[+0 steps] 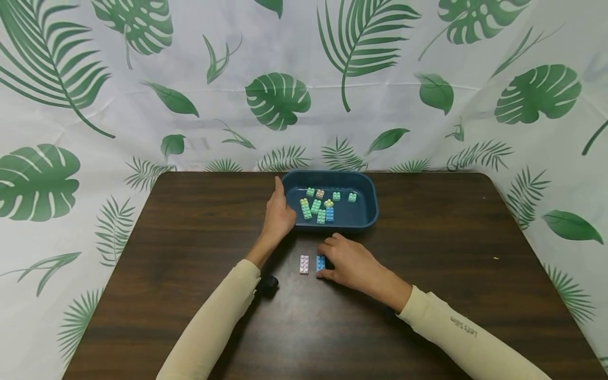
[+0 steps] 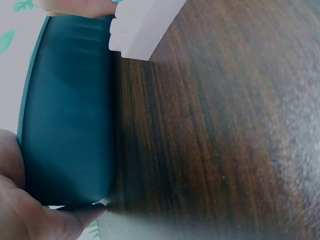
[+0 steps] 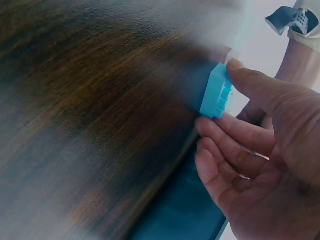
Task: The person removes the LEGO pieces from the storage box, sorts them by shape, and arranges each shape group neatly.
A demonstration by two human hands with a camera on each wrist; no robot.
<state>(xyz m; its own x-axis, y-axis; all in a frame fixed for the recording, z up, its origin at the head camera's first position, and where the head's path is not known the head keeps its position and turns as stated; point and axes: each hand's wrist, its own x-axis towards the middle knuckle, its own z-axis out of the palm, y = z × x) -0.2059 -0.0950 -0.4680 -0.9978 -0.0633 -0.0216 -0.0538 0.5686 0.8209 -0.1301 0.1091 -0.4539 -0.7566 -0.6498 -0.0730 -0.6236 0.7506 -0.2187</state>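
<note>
My left hand (image 1: 279, 215) holds the left end of a dark blue tray (image 1: 372, 214), with one digit over the rim and a finger stretched along the outer wall. In front of the tray, my right hand (image 1: 353, 263) pinches a blue toy brick (image 3: 215, 92) by its ends between thumb and fingertips. That brick is on or just above the table; the exact contact is hidden. A pale pink brick (image 1: 304, 265) lies just left of it. Several green bricks (image 1: 315, 206), a blue brick (image 1: 330, 214) and a few yellow and pink pieces sit inside the tray.
A brown wood-grain table (image 1: 451, 253) carries everything. Behind it hangs a white cloth (image 1: 214, 121) with green leaf prints. A black object (image 1: 268, 285), partly covered by the left sleeve, shows near the left wrist. The tray stands near the far edge.
</note>
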